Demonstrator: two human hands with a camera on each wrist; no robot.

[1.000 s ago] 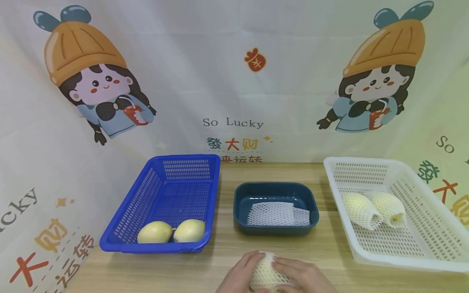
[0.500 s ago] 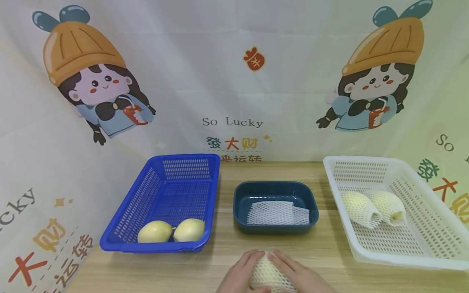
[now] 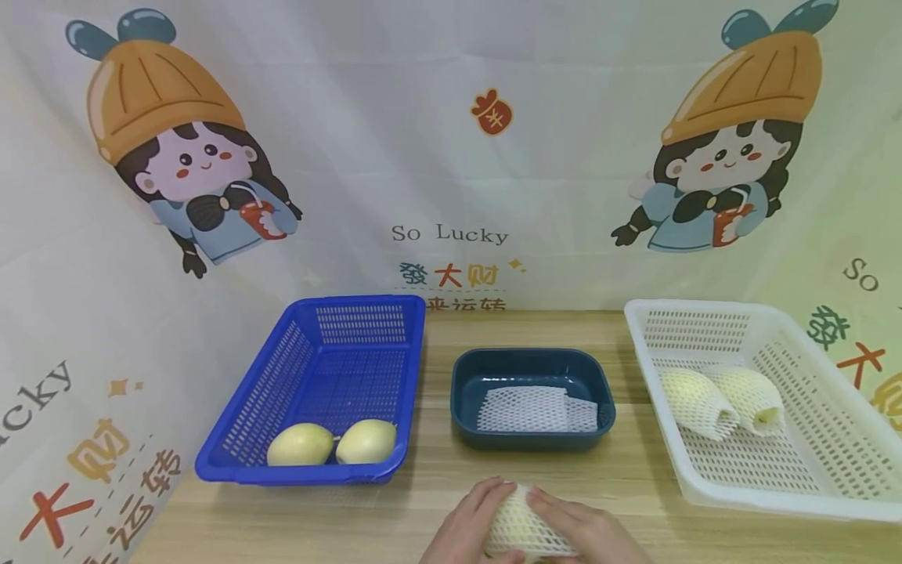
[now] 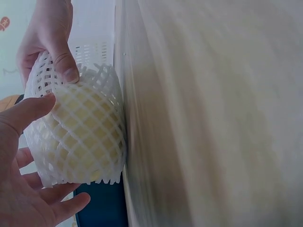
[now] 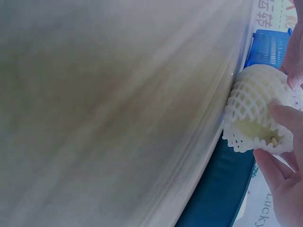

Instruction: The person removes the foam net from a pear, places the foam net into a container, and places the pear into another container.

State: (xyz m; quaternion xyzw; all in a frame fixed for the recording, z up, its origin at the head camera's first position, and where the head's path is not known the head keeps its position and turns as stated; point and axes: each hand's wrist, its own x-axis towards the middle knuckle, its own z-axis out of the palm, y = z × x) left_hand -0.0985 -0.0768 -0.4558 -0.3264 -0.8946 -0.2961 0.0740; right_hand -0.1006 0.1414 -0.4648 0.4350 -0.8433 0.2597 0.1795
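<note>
At the near edge of the table in the head view, a pale yellow pear (image 3: 524, 526) lies in a white foam net sleeve (image 4: 87, 130). My left hand (image 3: 467, 523) holds its left side, with the thumb on the near face and fingers round behind. My right hand (image 3: 593, 534) grips the opposite side. In the right wrist view, the right thumb (image 5: 284, 115) presses the net near its open end, where the stem (image 5: 273, 141) shows. The left wrist view has the net's ragged edges extending past the fruit at both ends.
A blue basket (image 3: 236, 475) at left holds two bare pears (image 3: 299, 445). In the middle, a dark teal tray (image 3: 532, 442) contains flat foam nets (image 3: 521, 409). The white basket (image 3: 789, 505) at right holds two netted pears (image 3: 694, 403). A printed cloth (image 3: 451, 157) hangs behind.
My right fingers have shifted over the netted pear, moving up its side and then slightly apart from the left fingers. The pear stays in place between both hands; baskets and tray are unmoved.
</note>
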